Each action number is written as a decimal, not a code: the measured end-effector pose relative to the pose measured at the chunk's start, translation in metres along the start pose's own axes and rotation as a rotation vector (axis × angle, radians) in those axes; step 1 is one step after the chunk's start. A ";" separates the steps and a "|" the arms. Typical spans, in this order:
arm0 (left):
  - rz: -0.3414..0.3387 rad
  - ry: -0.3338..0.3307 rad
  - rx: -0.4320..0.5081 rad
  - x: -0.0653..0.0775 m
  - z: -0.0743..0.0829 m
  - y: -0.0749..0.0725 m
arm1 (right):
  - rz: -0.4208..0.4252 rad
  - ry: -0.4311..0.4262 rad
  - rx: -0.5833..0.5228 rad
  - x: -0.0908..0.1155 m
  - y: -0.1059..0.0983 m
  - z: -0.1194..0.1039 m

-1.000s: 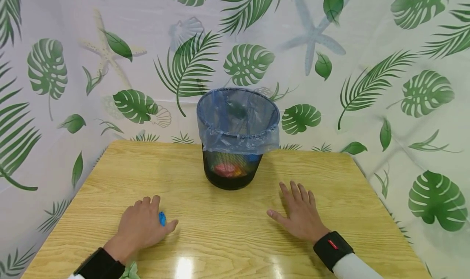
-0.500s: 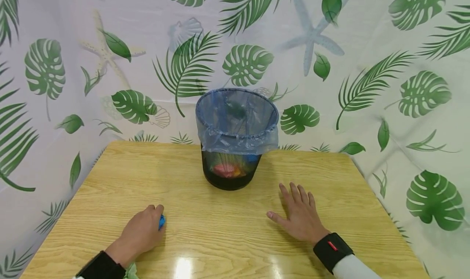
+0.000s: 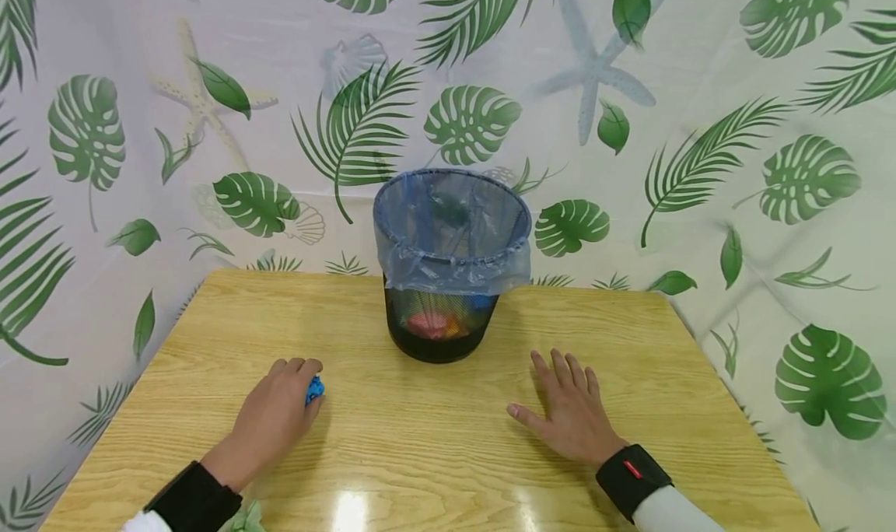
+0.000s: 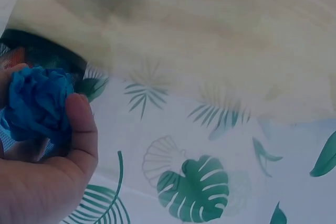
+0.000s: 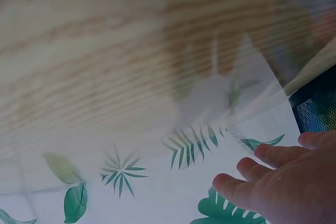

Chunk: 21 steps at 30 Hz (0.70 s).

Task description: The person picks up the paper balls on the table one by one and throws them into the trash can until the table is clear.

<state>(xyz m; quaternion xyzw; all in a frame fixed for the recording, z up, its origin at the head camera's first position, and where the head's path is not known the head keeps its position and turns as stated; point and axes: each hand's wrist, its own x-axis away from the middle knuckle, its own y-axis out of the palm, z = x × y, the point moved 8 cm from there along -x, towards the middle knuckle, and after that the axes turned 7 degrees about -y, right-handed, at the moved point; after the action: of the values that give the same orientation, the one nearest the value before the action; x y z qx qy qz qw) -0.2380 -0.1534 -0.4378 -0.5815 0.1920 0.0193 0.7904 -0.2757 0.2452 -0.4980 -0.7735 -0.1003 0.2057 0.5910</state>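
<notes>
My left hand (image 3: 273, 411) grips a crumpled ball of blue paper (image 4: 39, 103) between thumb and curled fingers, over the left part of the table. In the head view only one side of the blue ball shows past the fingers. My right hand (image 3: 570, 411) rests at the table's right side with its fingers spread and nothing in them. Between and beyond both hands stands a black mesh wastebasket (image 3: 441, 345), lined with a translucent blue bag (image 3: 458, 275) folded over its rim. Pink, orange and blue scraps show through the mesh near its bottom.
A pale green crumpled piece (image 3: 246, 516) lies by the left wrist at the front edge of the view, partly cut off. The wooden table (image 3: 420, 439) reaches back to a white curtain (image 3: 280, 127) printed with leaves, starfish and shells.
My left hand, spread beside the blue paper ball a second ago, has closed round it and moved slightly forward with it. My right hand and the wastebasket have stayed put.
</notes>
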 end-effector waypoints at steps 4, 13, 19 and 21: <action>0.062 0.017 0.051 -0.012 0.009 -0.020 | 0.005 -0.002 -0.002 0.000 -0.001 -0.001; 0.244 0.088 0.145 -0.051 0.033 -0.075 | 0.003 -0.003 0.002 0.000 -0.004 -0.002; 0.305 0.096 0.305 -0.074 0.051 -0.105 | 0.003 -0.002 -0.001 0.000 -0.006 -0.003; 0.330 0.106 0.336 -0.081 0.057 -0.113 | 0.001 -0.002 -0.002 -0.001 -0.006 -0.004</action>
<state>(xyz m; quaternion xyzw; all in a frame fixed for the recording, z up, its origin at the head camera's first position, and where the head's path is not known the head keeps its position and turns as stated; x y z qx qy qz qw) -0.2682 -0.1218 -0.2946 -0.4028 0.3262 0.0852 0.8509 -0.2740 0.2433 -0.4911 -0.7741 -0.1006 0.2064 0.5899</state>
